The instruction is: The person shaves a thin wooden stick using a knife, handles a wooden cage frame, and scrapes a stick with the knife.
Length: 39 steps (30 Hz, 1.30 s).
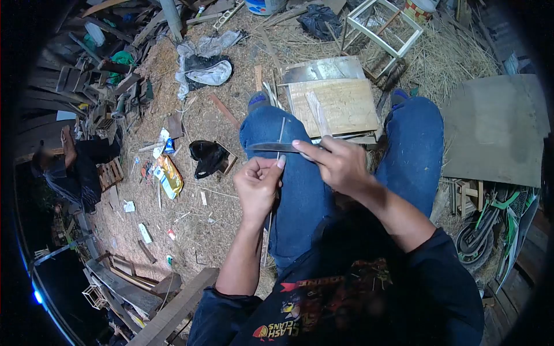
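Observation:
My right hand is wrapped round the handle of a knife, its thumb along the top. The knife blade points left across my left knee. A thin pale stick runs up and down over the jeans and crosses the blade. Just below the blade, my left hand pinches the stick between thumb and fingers. The stick's lower part passes down beside my left wrist.
A wooden board lies between my feet. A white frame stands beyond it. A black bag and a yellow packet lie on the left. Another person sits at far left. A bicycle is at right.

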Motion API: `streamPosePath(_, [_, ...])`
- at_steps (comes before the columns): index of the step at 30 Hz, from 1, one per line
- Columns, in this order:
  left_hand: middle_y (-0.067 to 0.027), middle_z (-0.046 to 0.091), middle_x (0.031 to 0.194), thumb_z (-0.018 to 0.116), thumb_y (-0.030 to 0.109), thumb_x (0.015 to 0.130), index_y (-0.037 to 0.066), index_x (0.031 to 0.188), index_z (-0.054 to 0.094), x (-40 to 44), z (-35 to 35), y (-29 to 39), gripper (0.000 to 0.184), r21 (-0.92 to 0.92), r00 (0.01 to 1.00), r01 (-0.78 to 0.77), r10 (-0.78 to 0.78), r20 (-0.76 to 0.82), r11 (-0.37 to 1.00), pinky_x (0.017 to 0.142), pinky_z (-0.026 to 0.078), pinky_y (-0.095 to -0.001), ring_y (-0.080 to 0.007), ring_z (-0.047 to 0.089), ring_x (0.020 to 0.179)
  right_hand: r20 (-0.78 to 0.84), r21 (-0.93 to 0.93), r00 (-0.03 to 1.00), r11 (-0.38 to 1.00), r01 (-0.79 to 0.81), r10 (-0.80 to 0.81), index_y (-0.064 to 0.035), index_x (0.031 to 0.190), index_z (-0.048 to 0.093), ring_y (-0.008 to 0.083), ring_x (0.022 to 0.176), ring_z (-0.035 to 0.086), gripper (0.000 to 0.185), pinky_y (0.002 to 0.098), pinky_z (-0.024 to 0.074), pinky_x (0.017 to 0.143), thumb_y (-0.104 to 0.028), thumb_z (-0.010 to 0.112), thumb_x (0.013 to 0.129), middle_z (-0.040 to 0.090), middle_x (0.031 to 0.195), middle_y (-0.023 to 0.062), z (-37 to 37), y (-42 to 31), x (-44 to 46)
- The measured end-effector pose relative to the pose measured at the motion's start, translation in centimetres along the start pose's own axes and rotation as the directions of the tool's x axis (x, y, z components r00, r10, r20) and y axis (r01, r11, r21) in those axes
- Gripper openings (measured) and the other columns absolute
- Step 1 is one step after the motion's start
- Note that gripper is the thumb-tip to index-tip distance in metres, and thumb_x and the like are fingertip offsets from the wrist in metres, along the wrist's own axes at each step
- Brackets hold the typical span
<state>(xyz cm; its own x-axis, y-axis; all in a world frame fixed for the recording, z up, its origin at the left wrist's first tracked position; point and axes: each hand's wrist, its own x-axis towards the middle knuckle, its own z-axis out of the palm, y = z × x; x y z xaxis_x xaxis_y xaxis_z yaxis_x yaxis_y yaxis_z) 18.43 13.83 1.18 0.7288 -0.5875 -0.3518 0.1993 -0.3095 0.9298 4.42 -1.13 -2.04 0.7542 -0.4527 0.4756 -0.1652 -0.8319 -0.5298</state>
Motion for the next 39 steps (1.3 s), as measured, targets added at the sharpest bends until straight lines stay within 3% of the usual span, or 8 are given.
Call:
streamPosePath(10, [0.0003, 0.063, 0.063, 0.078, 0.008, 0.09, 0.001, 0.083, 0.068, -0.2, 0.2, 0.1, 0.014, 0.013, 1.0, -0.009, 0.009, 0.003, 1.0, 0.046, 0.037, -0.0189, -0.0037, 0.053, 0.05, -0.01, -0.077, 0.997, 0.994, 0.077, -0.078, -0.0276, 0.122, 0.075, 0.0172, 0.053, 0.056, 0.04, 0.0335, 0.0459, 0.046, -0.012, 0.067, 0.086, 0.047, 0.064, 0.0001, 0.3, -0.3, -0.8])
streamPosePath(16, [0.0005, 0.063, 0.062, 0.078, 0.008, 0.09, 0.002, 0.081, 0.067, -0.1, 0.3, -0.3, 0.016, 0.007, 1.0, -0.002, 0.002, -0.006, 1.0, 0.046, 0.037, -0.0198, -0.0037, 0.052, 0.05, 0.032, -0.079, 0.999, 0.997, -0.002, 0.004, -0.0256, 0.121, 0.076, 0.0195, 0.05, 0.052, 0.038, 0.037, 0.0415, 0.045, -0.013, 0.072, 0.085, 0.045, 0.063, 0.0024, 0.1, -0.4, -0.9])
streamPosePath(18, [0.0006, 0.063, 0.062, 0.078, 0.008, 0.09, 0.002, 0.081, 0.067, -0.3, 0.3, -0.4, 0.016, 0.001, 1.0, -0.004, 0.004, -0.012, 1.0, 0.047, 0.036, -0.0197, -0.0035, 0.051, 0.05, -0.006, -0.021, 0.987, 0.987, -0.16, 0.159, -0.0284, 0.124, 0.074, 0.016, 0.055, 0.056, 0.042, 0.0344, 0.0455, 0.045, -0.011, 0.066, 0.087, 0.048, 0.065, 0.0, 0.3, 0.6, 0.3])
streamPosePath(22, [0.0008, 0.063, 0.063, 0.079, 0.008, 0.09, 0.002, 0.081, 0.067, 0.0, 0.3, -0.4, 0.016, -0.011, 1.0, -0.026, 0.026, -0.009, 1.0, 0.047, 0.036, -0.0191, -0.0027, 0.051, 0.051, -0.009, 0.0, 1.0, 1.0, 0.025, -0.025, -0.0293, 0.124, 0.075, 0.0167, 0.053, 0.056, 0.042, 0.0348, 0.0446, 0.043, -0.01, 0.064, 0.088, 0.049, 0.066, 0.0007, 0.2, -0.4, -0.2])
streamPosePath(23, [0.0008, 0.063, 0.063, 0.079, 0.008, 0.09, 0.002, 0.081, 0.067, -0.1, 0.3, -0.4, 0.016, -0.014, 1.0, -0.022, 0.022, -0.015, 1.0, 0.047, 0.036, -0.0191, -0.0027, 0.051, 0.051, 0.062, -0.053, 0.989, 0.99, -0.129, 0.132, -0.0293, 0.123, 0.075, 0.0175, 0.053, 0.057, 0.042, 0.0344, 0.0465, 0.045, -0.009, 0.064, 0.088, 0.049, 0.066, 0.0016, 0.1, -0.4, -0.1])
streamPosePath(27, [0.0009, 0.063, 0.064, 0.079, 0.007, 0.09, 0.002, 0.081, 0.067, 0.1, 0.1, -0.1, 0.016, -0.002, 1.0, -0.025, 0.025, 0.001, 1.0, 0.046, 0.036, -0.0192, -0.0024, 0.051, 0.051, 0.05, -0.016, 0.998, 0.999, 0.047, -0.047, -0.0303, 0.123, 0.074, 0.018, 0.054, 0.058, 0.042, 0.0341, 0.0483, 0.047, -0.01, 0.065, 0.087, 0.051, 0.067, 0.0022, -0.3, -0.9, -0.1])
streamPosePath(36, [0.0009, 0.063, 0.064, 0.078, 0.008, 0.091, 0.002, 0.083, 0.068, 0.2, -0.2, -0.2, 0.015, 0.037, 1.0, -0.003, 0.003, 0.023, 0.999, 0.046, 0.036, -0.0187, -0.0026, 0.052, 0.05, 0.016, 0.047, 0.999, 0.998, -0.031, 0.031, -0.0243, 0.122, 0.076, 0.0216, 0.05, 0.053, 0.037, 0.0372, 0.0424, 0.044, -0.016, 0.072, 0.087, 0.046, 0.063, 0.0053, 0.3, 0.0, 0.4])
streamPosePath(39, [0.0006, 0.063, 0.063, 0.078, 0.008, 0.091, 0.002, 0.083, 0.068, 0.1, -0.1, 0.2, 0.014, 0.038, 1.0, 0.003, -0.003, 0.023, 0.999, 0.045, 0.036, -0.0189, -0.003, 0.053, 0.05, 0.093, 0.01, 0.995, 0.999, -0.039, 0.037, -0.0263, 0.124, 0.074, 0.0237, 0.057, 0.06, 0.041, 0.0367, 0.0496, 0.048, -0.011, 0.067, 0.087, 0.054, 0.07, 0.0046, -0.8, -0.5, 0.0])
